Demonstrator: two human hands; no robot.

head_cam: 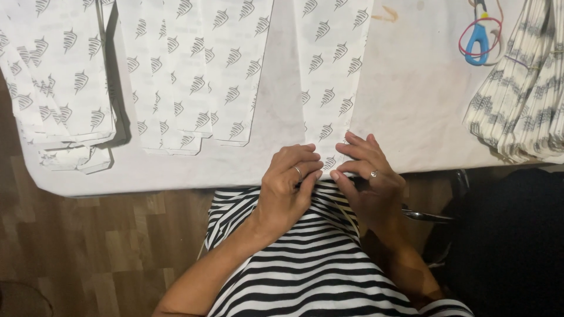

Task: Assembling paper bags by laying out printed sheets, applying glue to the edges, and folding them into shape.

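From the head camera, the left hand and the right hand met at the near edge of the white table. Both pinched the near end of a long printed paper strip, fingers closed on its fold, which ran away toward the far side. More printed paper sheets lay to the left. A stack of folded papers sat far right, near blue scissors.
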